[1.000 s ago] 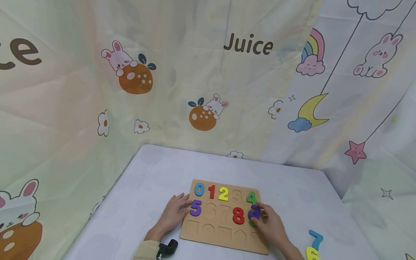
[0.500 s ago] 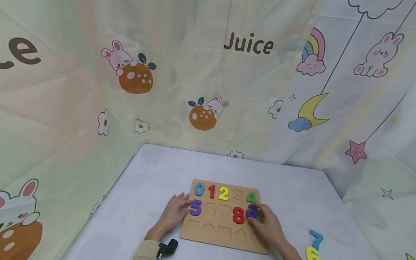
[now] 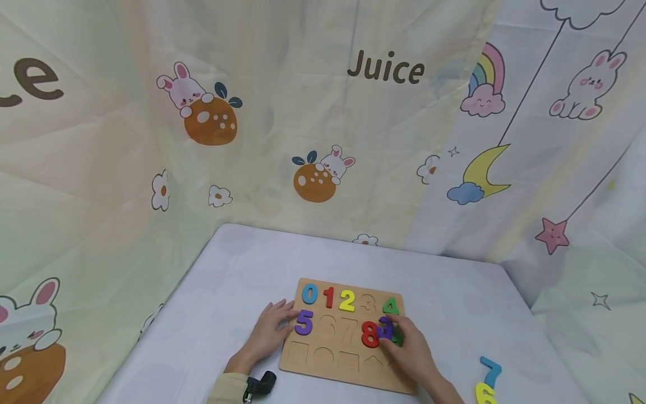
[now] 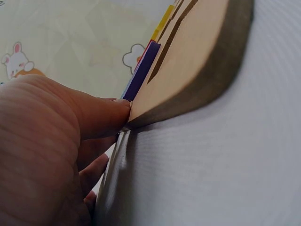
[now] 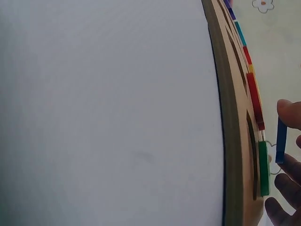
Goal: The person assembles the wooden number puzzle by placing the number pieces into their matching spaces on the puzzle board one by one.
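A wooden number puzzle board (image 3: 323, 359) lies on the table with coloured digits in its recesses. My right hand (image 3: 416, 348) pinches a purple number 3 (image 3: 385, 330) between thumb and fingers, above the board between the red 8 (image 3: 370, 334) and the green 9 (image 3: 397, 338), which is partly hidden. In the right wrist view the held 3 (image 5: 281, 141) shows edge-on, apart from the board. My left hand (image 3: 272, 326) rests against the board's left edge beside the purple 5 (image 3: 304, 323); its thumb (image 4: 106, 115) touches that edge.
Blue 7 (image 3: 490, 371) and yellow 6 (image 3: 485, 394) lie on the white table (image 3: 242, 258) to the right. Blue 0, red 1, yellow 2 and green 4 (image 3: 391, 306) sit along the board's top row. A printed curtain (image 3: 262, 112) hangs behind the table.
My right hand has moved slightly left over the board with the purple 3, from above the green 9 towards the red 8. The left hand stays where it was.
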`<state>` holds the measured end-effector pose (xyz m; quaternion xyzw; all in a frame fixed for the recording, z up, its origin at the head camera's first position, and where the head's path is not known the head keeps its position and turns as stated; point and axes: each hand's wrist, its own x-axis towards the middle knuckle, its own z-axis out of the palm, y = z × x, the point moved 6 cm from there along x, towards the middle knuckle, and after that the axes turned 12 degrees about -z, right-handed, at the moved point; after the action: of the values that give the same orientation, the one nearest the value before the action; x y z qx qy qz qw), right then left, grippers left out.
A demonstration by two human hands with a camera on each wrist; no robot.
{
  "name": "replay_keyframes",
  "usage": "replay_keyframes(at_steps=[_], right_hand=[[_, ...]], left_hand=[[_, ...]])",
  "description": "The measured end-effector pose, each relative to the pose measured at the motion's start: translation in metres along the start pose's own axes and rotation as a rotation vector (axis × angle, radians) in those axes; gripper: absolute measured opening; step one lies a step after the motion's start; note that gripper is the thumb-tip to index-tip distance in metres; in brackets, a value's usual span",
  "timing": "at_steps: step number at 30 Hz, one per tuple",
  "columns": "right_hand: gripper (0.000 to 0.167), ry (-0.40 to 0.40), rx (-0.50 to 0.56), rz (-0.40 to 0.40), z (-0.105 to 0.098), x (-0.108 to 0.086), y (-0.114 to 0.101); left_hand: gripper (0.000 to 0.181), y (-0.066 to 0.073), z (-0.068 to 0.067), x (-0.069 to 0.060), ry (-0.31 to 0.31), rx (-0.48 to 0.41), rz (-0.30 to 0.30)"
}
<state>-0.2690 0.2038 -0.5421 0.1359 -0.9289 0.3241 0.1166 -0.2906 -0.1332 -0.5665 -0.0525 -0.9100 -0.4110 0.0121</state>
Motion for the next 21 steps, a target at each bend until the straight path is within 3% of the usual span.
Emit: replay_keyframes(at_steps=[10, 21], right_hand=[[0.065, -0.054, 0.020, -0.021, 0.013, 0.004, -0.012], [0.062, -0.050, -0.036, -0.056, 0.021, 0.010, -0.021]], left_hand=[[0.031, -0.002, 0.002, 0.001, -0.012, 0.010, -0.013], [0.031, 0.000, 0.000, 0.000, 0.005, 0.013, 0.032]])
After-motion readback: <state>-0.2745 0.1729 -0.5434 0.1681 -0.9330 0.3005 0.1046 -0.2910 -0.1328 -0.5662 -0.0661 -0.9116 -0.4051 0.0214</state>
